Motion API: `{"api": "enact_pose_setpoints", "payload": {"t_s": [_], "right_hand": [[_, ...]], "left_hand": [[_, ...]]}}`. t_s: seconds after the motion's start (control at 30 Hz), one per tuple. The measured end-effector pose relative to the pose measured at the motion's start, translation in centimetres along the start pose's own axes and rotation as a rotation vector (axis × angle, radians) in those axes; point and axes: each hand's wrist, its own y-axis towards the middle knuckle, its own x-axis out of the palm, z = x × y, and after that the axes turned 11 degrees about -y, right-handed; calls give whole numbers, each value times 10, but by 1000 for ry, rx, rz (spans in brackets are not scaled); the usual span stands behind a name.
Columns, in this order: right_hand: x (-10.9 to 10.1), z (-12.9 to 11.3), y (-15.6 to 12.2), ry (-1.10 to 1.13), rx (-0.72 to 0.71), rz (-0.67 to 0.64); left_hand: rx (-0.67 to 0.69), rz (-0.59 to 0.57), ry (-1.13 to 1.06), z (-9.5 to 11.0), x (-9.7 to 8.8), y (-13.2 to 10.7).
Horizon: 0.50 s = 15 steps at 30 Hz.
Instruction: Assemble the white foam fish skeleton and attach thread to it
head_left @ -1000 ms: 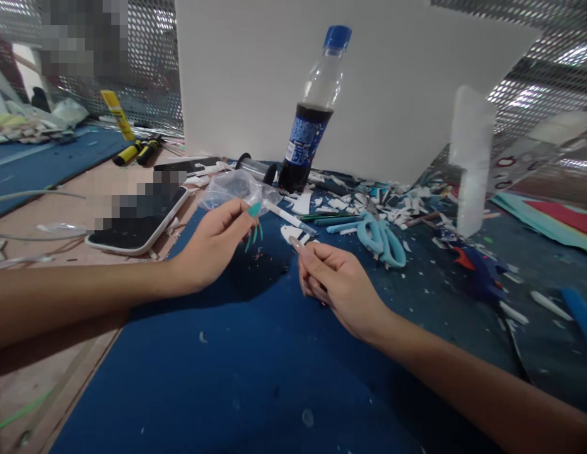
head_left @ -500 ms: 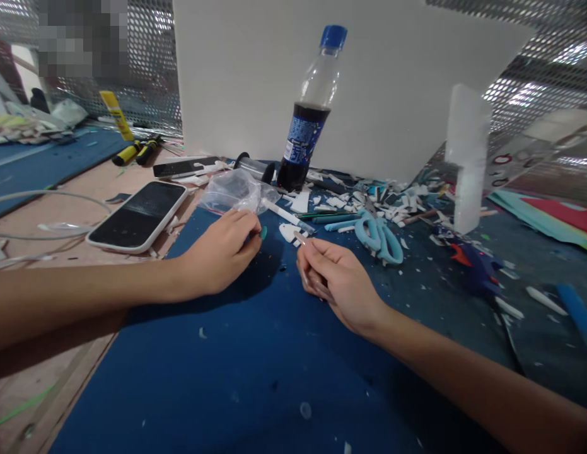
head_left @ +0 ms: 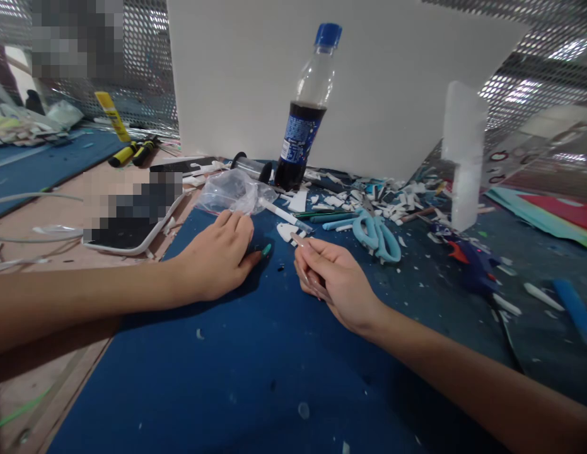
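Note:
My left hand (head_left: 217, 255) rests palm down on the blue mat (head_left: 217, 378). Its fingers bend downward with their tips hidden, and the thumb, green at its tip, sticks out apart from them. Closed, with the thumb pressed against curled fingers, my right hand (head_left: 338, 280) lies on its side; whatever is in it, if anything, is hidden. Just beyond its thumb tip is a small white fish-shaped piece (head_left: 285, 232), partly covered by that thumb. Behind it lie a white-and-clear pen-like stick (head_left: 278, 211) and light-blue-handled scissors (head_left: 378, 236). A crumpled clear plastic bag (head_left: 231, 189) sits behind my left hand.
A cola bottle (head_left: 300, 126) stands before a white board (head_left: 236, 82). White scraps (head_left: 406, 198) litter the mat's back. At right are a glue gun (head_left: 477, 265), a standing white foam piece (head_left: 466, 151) and coloured sheets (head_left: 548, 214). A phone (head_left: 132, 233) lies at left.
My left thumb has moved outward, away from the curled fingers, and shows its green tip more fully. My right hand keeps its closed pose. The whole view has shifted slightly.

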Motion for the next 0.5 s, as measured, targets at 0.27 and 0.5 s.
{"api": "enact_pose_setpoints", "payload": {"t_s": [0.27,0.5], "right_hand": [[2,-1,2,-17,-23,27],[2,-2,1,26,-7,38]], "left_hand": [[217,73,-109,2,-7,2],[448,-80,3,8,-9,7]]}}
